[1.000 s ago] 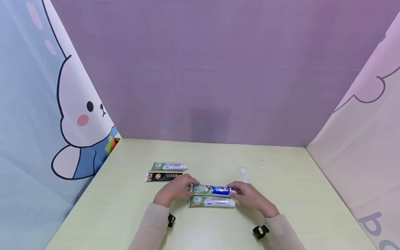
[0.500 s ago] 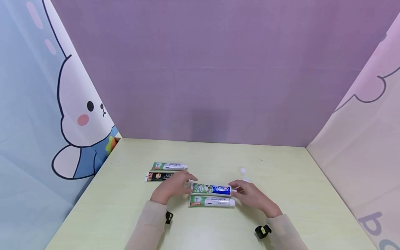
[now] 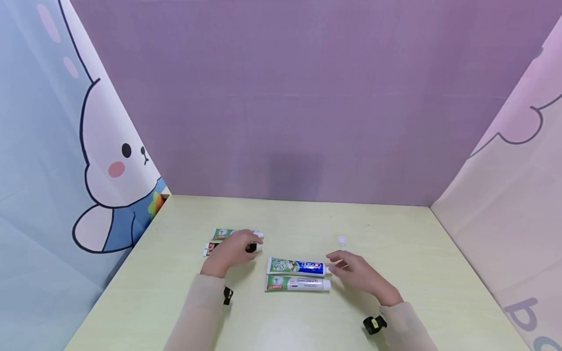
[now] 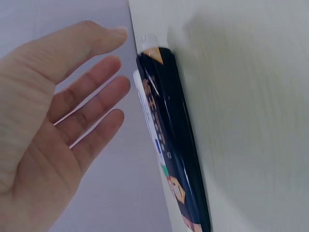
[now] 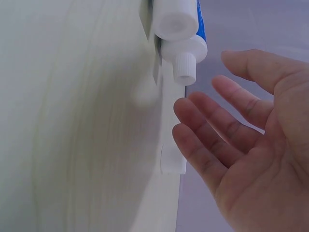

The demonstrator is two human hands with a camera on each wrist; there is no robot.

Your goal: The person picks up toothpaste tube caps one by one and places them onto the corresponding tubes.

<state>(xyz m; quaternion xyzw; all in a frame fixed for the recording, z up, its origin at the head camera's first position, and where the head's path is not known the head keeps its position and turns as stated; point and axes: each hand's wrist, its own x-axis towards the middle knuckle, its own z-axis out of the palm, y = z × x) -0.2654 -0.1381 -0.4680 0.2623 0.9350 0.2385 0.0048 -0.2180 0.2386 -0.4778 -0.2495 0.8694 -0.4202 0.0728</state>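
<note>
My left hand (image 3: 231, 251) hovers over the black toothpaste tube (image 4: 171, 130), fingers loosely spread; in the left wrist view they stand apart from it and hold nothing. Behind that tube lies a smaller green-and-white toothpaste tube (image 3: 223, 233), partly covered by the hand. Close to the nozzle end of the blue-and-green toothpaste tube (image 3: 298, 266) is my right hand (image 3: 362, 274), relaxed, with nothing in its fingers. This tube's nozzle (image 5: 185, 70) is bare, without a cap. Just in front lies another green-and-white toothpaste tube (image 3: 303, 283), its white cap (image 5: 176, 21) on.
A small white cap (image 3: 342, 240) lies on the pale table (image 3: 395, 243) beyond my right hand; a second one beside it is mostly hidden. A purple cloth wall (image 3: 298, 97) closes off the back, with printed curtains on both sides.
My left hand has let go of the blue-and-green toothpaste tube and moved left and back over the black one. My right hand has released its nozzle end and drawn slightly right.
</note>
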